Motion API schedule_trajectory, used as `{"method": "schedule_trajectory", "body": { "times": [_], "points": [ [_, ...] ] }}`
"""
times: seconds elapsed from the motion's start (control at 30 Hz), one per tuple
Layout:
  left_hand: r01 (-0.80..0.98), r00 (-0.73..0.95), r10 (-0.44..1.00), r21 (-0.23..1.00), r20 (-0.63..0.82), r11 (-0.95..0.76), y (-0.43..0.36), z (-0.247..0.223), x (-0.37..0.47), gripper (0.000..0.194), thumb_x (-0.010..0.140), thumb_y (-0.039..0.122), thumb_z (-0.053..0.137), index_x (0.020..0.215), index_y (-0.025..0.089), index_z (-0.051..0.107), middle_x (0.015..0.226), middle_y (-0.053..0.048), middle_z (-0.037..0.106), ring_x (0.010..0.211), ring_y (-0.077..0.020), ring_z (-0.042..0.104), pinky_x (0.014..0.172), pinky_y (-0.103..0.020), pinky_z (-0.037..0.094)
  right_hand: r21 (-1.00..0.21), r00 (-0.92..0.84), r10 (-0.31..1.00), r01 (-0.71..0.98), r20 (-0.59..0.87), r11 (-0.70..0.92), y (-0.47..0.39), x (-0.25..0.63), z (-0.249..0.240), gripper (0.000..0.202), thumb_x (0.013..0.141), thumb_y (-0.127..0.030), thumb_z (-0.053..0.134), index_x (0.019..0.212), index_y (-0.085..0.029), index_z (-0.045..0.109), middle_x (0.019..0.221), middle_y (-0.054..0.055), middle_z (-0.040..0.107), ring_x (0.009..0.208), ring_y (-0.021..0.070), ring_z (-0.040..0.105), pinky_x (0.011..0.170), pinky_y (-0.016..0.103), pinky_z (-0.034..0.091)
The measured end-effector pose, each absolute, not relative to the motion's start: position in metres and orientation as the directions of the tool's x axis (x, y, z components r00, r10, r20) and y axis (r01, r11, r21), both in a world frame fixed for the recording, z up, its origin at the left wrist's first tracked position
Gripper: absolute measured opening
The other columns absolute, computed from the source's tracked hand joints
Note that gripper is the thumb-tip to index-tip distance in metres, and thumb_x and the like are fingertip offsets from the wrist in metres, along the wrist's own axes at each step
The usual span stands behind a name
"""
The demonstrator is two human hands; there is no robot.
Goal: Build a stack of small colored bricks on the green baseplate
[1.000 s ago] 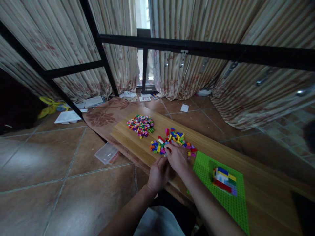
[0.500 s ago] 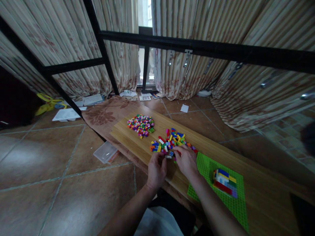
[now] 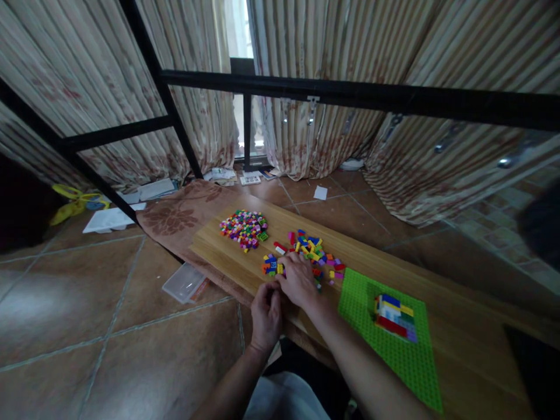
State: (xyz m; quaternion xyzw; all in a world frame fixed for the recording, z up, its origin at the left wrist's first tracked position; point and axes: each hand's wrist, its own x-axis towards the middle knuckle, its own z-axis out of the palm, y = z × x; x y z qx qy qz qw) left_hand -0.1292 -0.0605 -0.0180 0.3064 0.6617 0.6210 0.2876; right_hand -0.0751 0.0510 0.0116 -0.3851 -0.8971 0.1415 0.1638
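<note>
My left hand is closed at the near edge of the wooden board, its fingertips pinched; anything between them is too small to make out. My right hand reaches over the near part of a loose pile of coloured bricks, fingers bent down and partly hidden, close to the left fingertips. Orange, blue and yellow bricks lie just left of it. Farther right, a small block of joined bricks stands on a green studded baseplate.
A heap of tiny coloured pieces lies on the board's far left. A clear plastic tray is on the floor at left. A black metal frame crosses before striped curtains.
My right hand has moved left over the bricks, covering some near the middle. My left hand has shifted slightly left and down. The camera view has turned a little.
</note>
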Motion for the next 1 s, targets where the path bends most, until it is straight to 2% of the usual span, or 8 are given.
{"method": "schedule_trajectory", "body": {
  "times": [0.13, 0.23, 0.4, 0.53, 0.7, 0.83, 1.0],
  "points": [
    [-0.019, -0.628, 0.776, 0.998, -0.058, 0.059, -0.057, -0.018, -0.131, 0.018, 0.084, 0.035, 0.053, 0.090, 0.018, 0.056, 0.065, 0.003, 0.055, 0.055, -0.0106, 0.052, 0.052, -0.020, 0.043, -0.387, -0.637, 0.743, 0.644, 0.206, 0.660, 0.048, -0.073, 0.018, 0.022, 0.076, -0.024, 0.067, 0.097, -0.019, 0.060, 0.102, 0.008, 0.059, 0.104, 0.0247, 0.049, 0.091, 0.039, 0.039],
    [0.013, -0.635, 0.771, 0.997, -0.046, 0.070, -0.056, -0.018, -0.135, 0.023, 0.081, 0.037, 0.056, 0.092, 0.017, 0.058, 0.068, 0.001, 0.059, 0.058, -0.0119, 0.054, 0.054, -0.020, 0.044, -0.467, -0.598, 0.759, 0.611, 0.258, 0.640, 0.044, -0.067, 0.028, 0.021, 0.079, -0.023, 0.063, 0.099, -0.020, 0.057, 0.101, 0.007, 0.059, 0.103, 0.0232, 0.050, 0.092, 0.039, 0.040],
    [0.094, -0.599, 0.801, 0.993, -0.002, 0.072, -0.054, -0.002, -0.134, 0.030, 0.081, 0.042, 0.057, 0.095, 0.016, 0.063, 0.088, -0.004, 0.067, 0.081, -0.0183, 0.062, 0.070, -0.026, 0.050, -0.711, -0.486, 0.830, 0.479, 0.274, 0.515, 0.022, -0.032, 0.046, 0.019, 0.083, -0.018, 0.056, 0.101, -0.021, 0.055, 0.095, 0.003, 0.060, 0.089, 0.0175, 0.057, 0.081, 0.031, 0.046],
    [0.026, -0.419, 0.907, 0.997, -0.050, 0.067, -0.050, 0.017, -0.112, 0.030, 0.083, 0.041, 0.056, 0.099, 0.017, 0.065, 0.098, -0.005, 0.069, 0.095, -0.0208, 0.062, 0.085, -0.030, 0.049, -0.819, -0.420, 0.869, 0.381, 0.261, 0.430, -0.003, 0.008, 0.043, 0.027, 0.081, -0.011, 0.052, 0.105, -0.023, 0.058, 0.101, 0.004, 0.062, 0.094, 0.0164, 0.059, 0.085, 0.030, 0.048],
    [-0.126, -0.119, 0.981, 0.982, -0.154, 0.139, -0.044, 0.023, -0.072, 0.026, 0.081, 0.038, 0.060, 0.096, 0.017, 0.064, 0.088, -0.004, 0.070, 0.081, -0.0182, 0.065, 0.073, -0.028, 0.052, -0.864, -0.345, 0.912, 0.363, 0.222, 0.348, -0.025, 0.055, 0.030, 0.035, 0.083, -0.010, 0.047, 0.111, -0.025, 0.059, 0.105, 0.003, 0.065, 0.099, 0.0159, 0.061, 0.089, 0.031, 0.049],
    [-0.065, -0.010, 0.990, 0.988, -0.139, 0.138, -0.038, 0.024, -0.045, 0.021, 0.082, 0.034, 0.060, 0.093, 0.018, 0.065, 0.086, -0.004, 0.070, 0.082, -0.0176, 0.065, 0.074, -0.027, 0.052, -0.861, -0.205, 0.967, 0.453, 0.153, 0.232, -0.031, 0.088, 0.026, 0.032, 0.083, -0.015, 0.051, 0.110, -0.027, 0.061, 0.107, 0.003, 0.067, 0.098, 0.0175, 0.063, 0.087, 0.033, 0.051],
    [0.009, 0.010, 0.993, 0.993, -0.114, 0.114, -0.029, 0.019, -0.018, 0.022, 0.081, 0.032, 0.062, 0.098, 0.018, 0.064, 0.088, -0.004, 0.070, 0.083, -0.0179, 0.066, 0.075, -0.027, 0.052, -0.839, -0.111, 0.979, 0.505, 0.171, 0.204, -0.032, 0.123, 0.025, 0.019, 0.084, -0.024, 0.057, 0.100, -0.026, 0.065, 0.094, 0.003, 0.069, 0.084, 0.0176, 0.066, 0.076, 0.031, 0.053]
  ]
}}
